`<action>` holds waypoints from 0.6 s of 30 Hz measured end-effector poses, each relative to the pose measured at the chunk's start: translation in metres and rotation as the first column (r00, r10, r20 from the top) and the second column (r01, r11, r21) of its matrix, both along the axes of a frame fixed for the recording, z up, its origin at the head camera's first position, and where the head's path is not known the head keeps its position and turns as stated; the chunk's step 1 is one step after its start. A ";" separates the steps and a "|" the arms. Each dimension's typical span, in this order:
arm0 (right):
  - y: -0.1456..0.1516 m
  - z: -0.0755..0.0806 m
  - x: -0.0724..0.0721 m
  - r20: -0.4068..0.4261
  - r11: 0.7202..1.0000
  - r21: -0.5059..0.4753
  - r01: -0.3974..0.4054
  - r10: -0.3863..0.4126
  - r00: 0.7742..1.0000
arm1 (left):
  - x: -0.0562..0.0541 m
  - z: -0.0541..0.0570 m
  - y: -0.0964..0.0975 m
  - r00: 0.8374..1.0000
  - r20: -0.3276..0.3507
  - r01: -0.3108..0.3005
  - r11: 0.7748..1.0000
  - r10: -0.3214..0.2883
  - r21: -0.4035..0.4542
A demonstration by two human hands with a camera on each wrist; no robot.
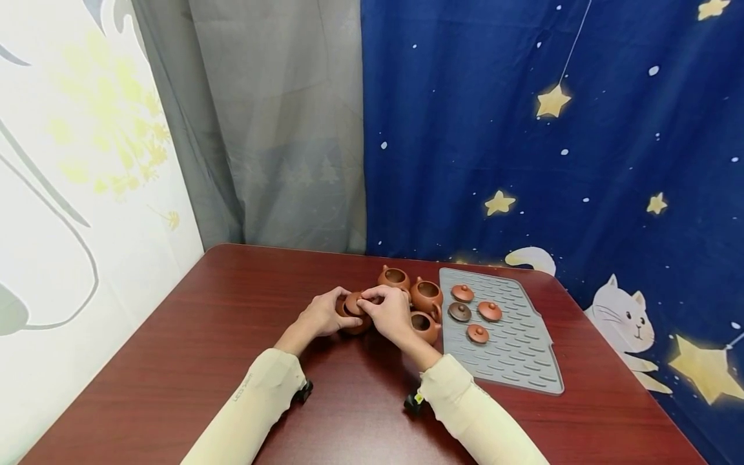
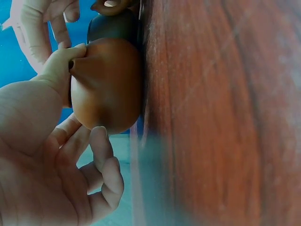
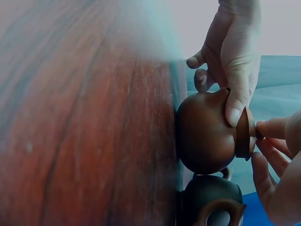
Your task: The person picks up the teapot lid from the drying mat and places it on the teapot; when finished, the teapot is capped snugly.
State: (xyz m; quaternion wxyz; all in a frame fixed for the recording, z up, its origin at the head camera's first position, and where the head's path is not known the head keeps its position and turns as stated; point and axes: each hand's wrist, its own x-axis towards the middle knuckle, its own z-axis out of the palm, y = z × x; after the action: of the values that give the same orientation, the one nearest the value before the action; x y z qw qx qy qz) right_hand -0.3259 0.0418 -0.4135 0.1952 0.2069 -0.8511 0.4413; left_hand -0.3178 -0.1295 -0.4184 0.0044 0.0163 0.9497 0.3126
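Teapot (image 3: 204, 136) on the counter (image 1: 244, 361), lid (image 1: 353, 303) at its mouth.
From my remote seat, reading the head view left to right, I have the left hand's grip (image 1: 320, 315) grasping the teapot, thumb beside the spout. The right hand's grip (image 1: 391, 315) pinches the lid by its knob; the lid looks tilted, and I can't tell whether it is seated. Just right of the teapot I pick up a dark teapot (image 3: 197, 192) in the right wrist view. Beyond it I see three open-topped teapots (image 1: 424, 329) grouped close together, then a grey ridged mat (image 1: 514, 361) carrying three reddish lids (image 1: 490, 311) and one dark lid (image 1: 459, 312), knobs up.
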 end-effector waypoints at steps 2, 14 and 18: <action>-0.001 -0.001 -0.001 0.005 1.000 0.004 -0.001 0.001 1.000 | 0.000 0.000 0.000 1.000 0.001 -0.001 1.000 0.001 0.000; -0.003 -0.005 -0.002 0.031 0.999 0.045 -0.017 0.015 0.999 | 0.001 -0.001 0.000 0.999 -0.040 0.005 1.000 -0.005 0.001; -0.004 -0.006 -0.004 0.022 0.999 0.049 -0.022 0.021 1.000 | 0.002 0.000 -0.001 0.999 -0.042 0.005 1.000 -0.005 0.003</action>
State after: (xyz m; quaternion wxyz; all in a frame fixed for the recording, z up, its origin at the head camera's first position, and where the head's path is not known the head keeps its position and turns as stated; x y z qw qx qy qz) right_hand -0.3295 0.0380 -0.4195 0.1761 0.2159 -0.8615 0.4245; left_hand -0.3162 -0.1308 -0.4186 -0.0149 0.0255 0.9491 0.3137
